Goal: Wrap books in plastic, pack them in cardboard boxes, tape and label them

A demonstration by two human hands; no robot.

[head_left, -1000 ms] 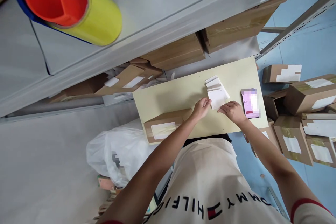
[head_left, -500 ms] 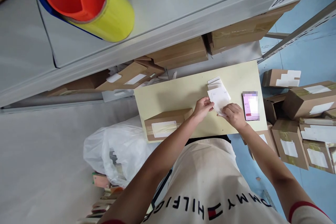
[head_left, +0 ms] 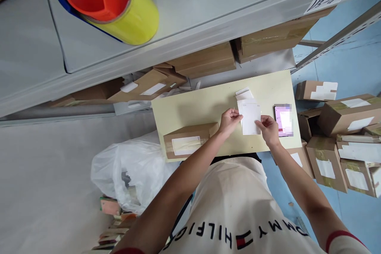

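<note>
Above the pale yellow table, the left hand pinched the left edge of a white label sheet while the right hand gripped its right edge, holding it just over the tabletop. Behind it lay a small stack of labels. A phone rested just right of the right hand, and a cardboard box sat at the table's left corner.

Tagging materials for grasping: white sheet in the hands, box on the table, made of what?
Sheet: likely thin matte paper or label stock, pinched flat between left hand and right hand. Box: brown cardboard, matte, with a white label stuck on.
</note>
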